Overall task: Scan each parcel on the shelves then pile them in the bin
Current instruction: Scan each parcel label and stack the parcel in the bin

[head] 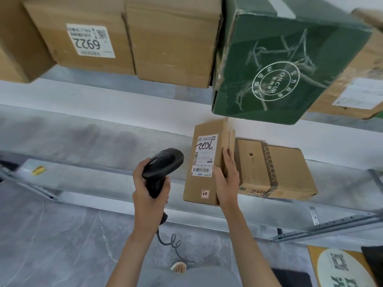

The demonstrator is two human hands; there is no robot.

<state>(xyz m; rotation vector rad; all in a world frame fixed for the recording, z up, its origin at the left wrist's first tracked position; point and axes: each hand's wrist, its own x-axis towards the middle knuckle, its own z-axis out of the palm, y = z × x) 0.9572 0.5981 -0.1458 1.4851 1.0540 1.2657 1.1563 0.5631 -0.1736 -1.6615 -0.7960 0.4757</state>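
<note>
Left hand [149,190] wraps the handle of a black barcode scanner [161,166], fingers curled round the grip, thumb side toward the camera. Scanner head tilts up and to the right, toward the parcel. A coiled cable [173,244] hangs from the handle base down toward the grey floor [62,245].

Right hand [227,179] holds a narrow brown parcel [205,162] by its right side: thumb pressed on the front face beside the label, fingers laid along the right-hand face. The grip sits on the parcel's lower right; most of the parcel, with its white shipping label [204,155], lies left of and above the hand. Label faces the camera, handwritten digits at its top, barcodes lower down. Parcel stands on end at the front edge of the lower shelf [103,175]; whether its bottom rests on the shelf or is lifted clear, cannot tell.

Just to the right, touching or nearly touching the held parcel, a wider taped brown box [277,170] sits on the same shelf, near the front edge.

Upper shelf [124,94]: a brown box labelled 6922 [83,36] at the left, a plain brown box [172,40] beside it, then a dark green box [286,65] with a white round stamp, its corner overhanging the front edge. A further brown box [356,94] shows behind the green one at the right.
</note>
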